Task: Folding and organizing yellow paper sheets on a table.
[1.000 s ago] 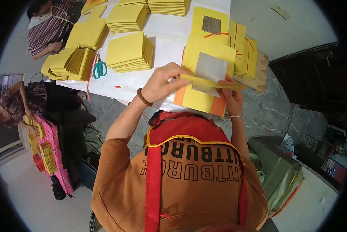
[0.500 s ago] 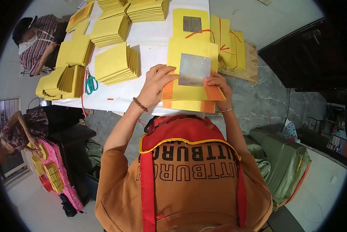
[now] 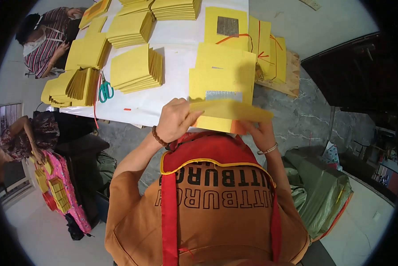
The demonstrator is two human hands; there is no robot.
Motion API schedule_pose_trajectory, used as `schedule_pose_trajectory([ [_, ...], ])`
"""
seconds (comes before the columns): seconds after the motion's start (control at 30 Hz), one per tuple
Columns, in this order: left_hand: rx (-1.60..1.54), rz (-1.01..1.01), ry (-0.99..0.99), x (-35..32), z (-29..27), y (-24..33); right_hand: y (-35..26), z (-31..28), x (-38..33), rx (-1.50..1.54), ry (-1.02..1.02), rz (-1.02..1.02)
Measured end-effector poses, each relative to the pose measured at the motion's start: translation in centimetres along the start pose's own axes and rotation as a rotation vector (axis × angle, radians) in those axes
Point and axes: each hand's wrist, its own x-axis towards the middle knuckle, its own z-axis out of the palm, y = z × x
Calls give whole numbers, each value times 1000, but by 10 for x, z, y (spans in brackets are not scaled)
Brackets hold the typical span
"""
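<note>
Both of my hands are at the front edge of the table, with a sheet of yellow paper (image 3: pixel 234 108) raised and bent between them. My left hand (image 3: pixel 174 119) is closed on its left end, thumb along the edge. At the right end, my right hand (image 3: pixel 262 133) grips the sheet from below; that end is smeared by motion. Under and behind the raised sheet lie other yellow sheets (image 3: pixel 221 80), one with a silver square (image 3: pixel 223 95) partly covered. An orange patch (image 3: pixel 238 127) shows beside my right fingers.
Stacks of folded yellow paper (image 3: pixel 134 68) stand on the white table (image 3: pixel 176 66) at left and back. Green-handled scissors (image 3: pixel 105 91) lie near them. Bundles tied with red string (image 3: pixel 265 51) rest on a wooden board (image 3: pixel 292 73) at right. Two people sit at left.
The sheet with the silver square, flat between my hands before, is now lifted and bent toward me. Both hands have moved slightly nearer to me. The sheets beneath have come into view.
</note>
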Motion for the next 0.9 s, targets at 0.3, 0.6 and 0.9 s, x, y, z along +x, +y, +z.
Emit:
schedule_pose_trajectory([
  [0.3, -542, -461, 125, 6, 28, -11, -19, 19, 22, 521, 342, 279],
  [0.6, -715, -662, 42, 12, 29, -22, 2, 20, 28, 302, 279, 329],
  [0.9, -826, -655, 135, 17, 24, -14, 5, 29, 32, 240, 354, 323],
])
